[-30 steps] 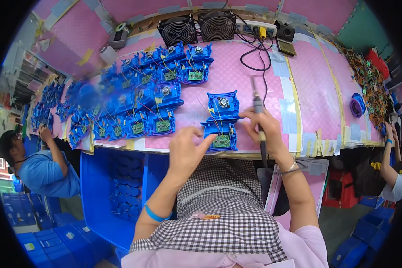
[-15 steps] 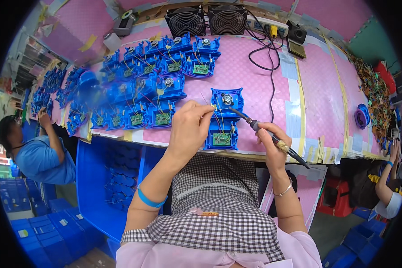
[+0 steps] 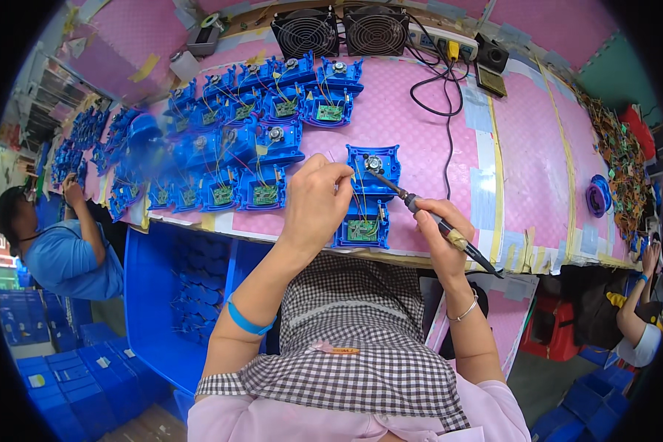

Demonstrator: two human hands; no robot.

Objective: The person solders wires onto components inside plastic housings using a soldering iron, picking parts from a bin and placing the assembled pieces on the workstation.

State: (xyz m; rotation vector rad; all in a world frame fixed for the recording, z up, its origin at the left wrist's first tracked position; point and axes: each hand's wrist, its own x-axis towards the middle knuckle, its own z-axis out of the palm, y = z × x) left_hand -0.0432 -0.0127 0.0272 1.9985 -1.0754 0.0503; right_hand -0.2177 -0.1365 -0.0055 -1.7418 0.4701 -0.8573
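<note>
At the table's front edge, an open blue plastic housing (image 3: 392, 153) lies in two halves. Its upper half holds a round metal speaker (image 3: 373, 163); the lower one has a green circuit board (image 3: 362, 230). Thin wires run between the halves. My right hand (image 3: 446, 243) grips a soldering iron (image 3: 436, 216) like a pen, its tip touching or just over the speaker's edge. Left of the speaker, my left hand (image 3: 315, 202) pinches what looks like a thin wire (image 3: 331, 155); its end at the fingertips is too small to make out.
Several similar blue housings (image 3: 265, 177) stand in rows to the left. Two black fans (image 3: 376, 33), a power strip (image 3: 449, 48) and a soldering stand (image 3: 491, 70) are at the back. A black cord (image 3: 448, 140) crosses the pink tabletop. Co-workers sit left and far right.
The soldering iron's tip has moved left and slightly up, from beside the speaker onto or just over its edge. My left hand keeps its pinch almost in place.
</note>
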